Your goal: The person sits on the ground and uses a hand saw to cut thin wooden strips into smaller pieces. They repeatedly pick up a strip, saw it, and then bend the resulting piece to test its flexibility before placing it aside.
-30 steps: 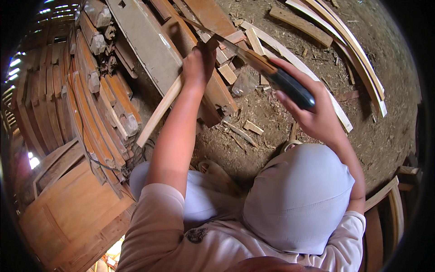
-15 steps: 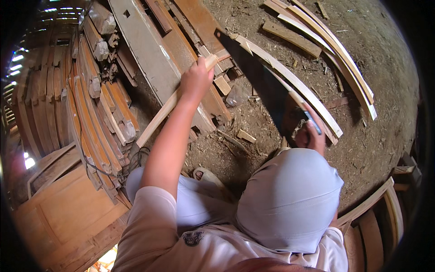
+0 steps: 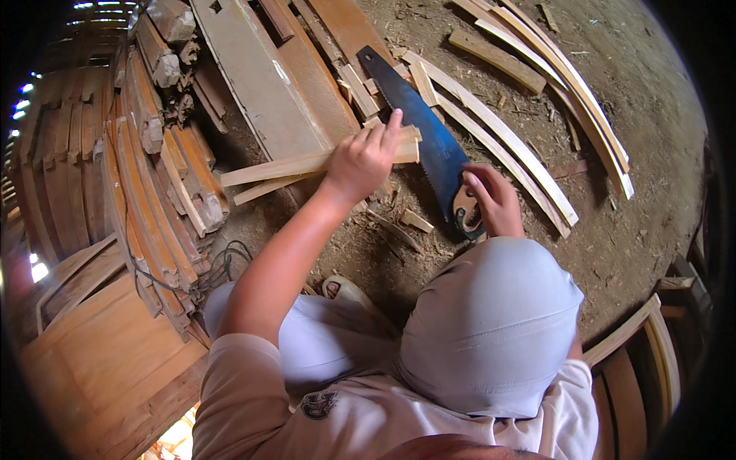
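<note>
My left hand [image 3: 362,162] is closed around a pale wooden strip [image 3: 276,168], its index finger stretched toward the saw. A second thin strip [image 3: 264,190] runs beneath it, partly covered; whether I also grip that one is unclear. Just past my fingers, the strip's blunt end [image 3: 408,147] lies close to the saw's toothed edge. My right hand [image 3: 494,201] grips a handsaw with a blue blade [image 3: 424,123] at its wooden handle [image 3: 464,208], thumb and fingers at the upper side. The blade slants up and left, its tip over wood offcuts.
Long boards [image 3: 257,84] lie ahead, with small offcuts [image 3: 416,221] around them. Curved strips [image 3: 510,146] and more curved pieces [image 3: 571,65] rest on the dirt floor to the right. Stacked timber [image 3: 146,207] and a panel [image 3: 115,353] fill the left; a cable [image 3: 230,257] loops nearby.
The left hand has moved right and nearer, turning the strip flatter; a second strip shows now. The saw's handle has swung left with my right hand, and its blade face now catches light.
</note>
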